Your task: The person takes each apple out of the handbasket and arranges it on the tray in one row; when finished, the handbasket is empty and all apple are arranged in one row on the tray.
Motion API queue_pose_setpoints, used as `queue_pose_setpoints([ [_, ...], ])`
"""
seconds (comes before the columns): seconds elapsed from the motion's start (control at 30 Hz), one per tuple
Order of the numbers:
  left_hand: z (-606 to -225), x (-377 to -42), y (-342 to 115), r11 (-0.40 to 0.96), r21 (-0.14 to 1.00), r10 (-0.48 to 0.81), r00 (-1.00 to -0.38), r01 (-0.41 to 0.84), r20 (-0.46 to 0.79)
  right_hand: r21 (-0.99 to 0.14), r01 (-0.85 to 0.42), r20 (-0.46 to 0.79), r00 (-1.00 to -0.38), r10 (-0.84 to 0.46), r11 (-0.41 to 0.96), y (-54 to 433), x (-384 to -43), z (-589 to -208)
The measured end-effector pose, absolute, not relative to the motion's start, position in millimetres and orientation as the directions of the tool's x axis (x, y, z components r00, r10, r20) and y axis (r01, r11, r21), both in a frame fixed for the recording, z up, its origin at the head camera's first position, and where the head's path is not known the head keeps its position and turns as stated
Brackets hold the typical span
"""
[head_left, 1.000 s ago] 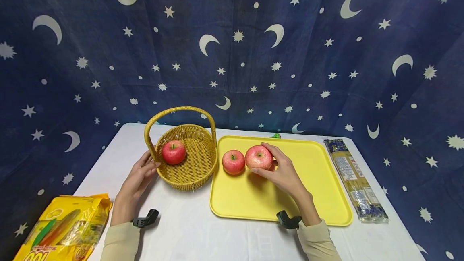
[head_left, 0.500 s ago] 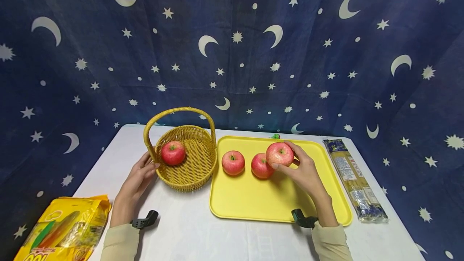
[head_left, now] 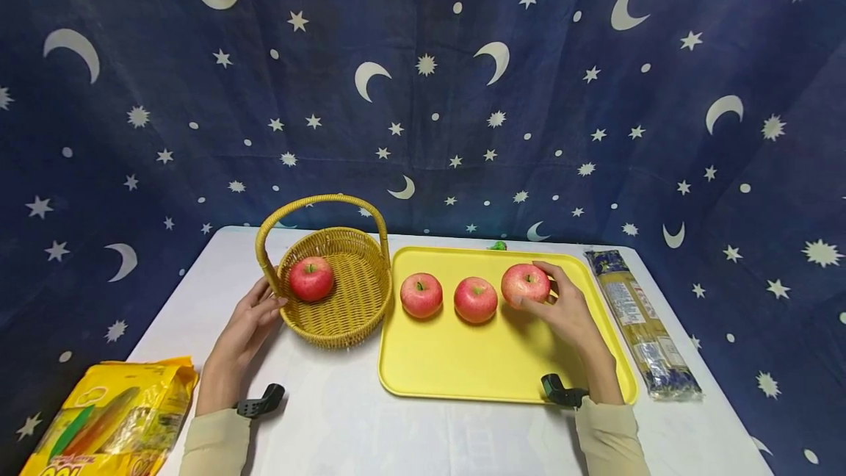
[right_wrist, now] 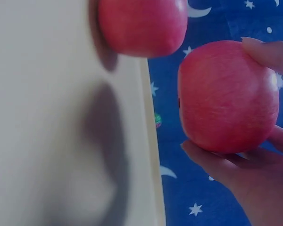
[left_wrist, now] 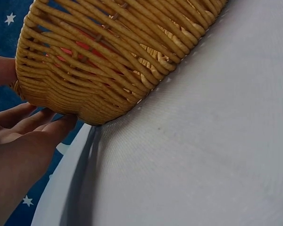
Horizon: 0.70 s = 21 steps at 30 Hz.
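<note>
My right hand (head_left: pixel 568 311) holds a red apple (head_left: pixel 525 283) between thumb and fingers, above the right part of the yellow tray (head_left: pixel 463 377). In the right wrist view this held apple (right_wrist: pixel 228 96) hangs apart from the tray surface, its shadow cast below. Two more apples, one left (head_left: pixel 421 295) and one in the middle (head_left: pixel 475 300), sit side by side on the tray. At the left, a wicker basket (head_left: pixel 337 333) with an arched handle contains one apple (head_left: pixel 311 279). Against its outer left side rests my left hand (head_left: pixel 244 329), fingers loosely extended along the weave (left_wrist: pixel 104 61).
A yellow printed bag (head_left: pixel 112 417) lies at the table's left front. Beyond the tray's right edge is a long clear packet (head_left: pixel 644 325) with a blue end. A small green object (head_left: pixel 499 245) shows behind the tray. Starry dark-blue cloth (head_left: pixel 423 94) hangs behind the white table.
My right hand has carried the apple rightward over the tray, uncovering the middle apple. The left hand stays at the basket. The head view has shifted slightly.
</note>
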<state>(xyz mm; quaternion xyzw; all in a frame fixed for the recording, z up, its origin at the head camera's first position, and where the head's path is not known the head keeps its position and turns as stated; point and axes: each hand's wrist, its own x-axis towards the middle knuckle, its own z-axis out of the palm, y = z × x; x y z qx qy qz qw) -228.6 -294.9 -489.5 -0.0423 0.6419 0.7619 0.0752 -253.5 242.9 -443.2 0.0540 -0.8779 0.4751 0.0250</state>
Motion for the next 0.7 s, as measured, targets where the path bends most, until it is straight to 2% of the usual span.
queue_pose_setpoints([
  [0.37,-492,-228,-296,-0.133,0.976,0.044,-0.985,-0.170,-0.166,-0.806,-0.052,-0.015,-0.994,-0.108,0.589,253,-259,-464],
  [0.7,-489,-228,-295,-0.151,0.973,0.051,-0.984,-0.177,-0.172,-0.823,-0.105,0.057,-0.993,-0.103,0.559,263,-262,-466],
])
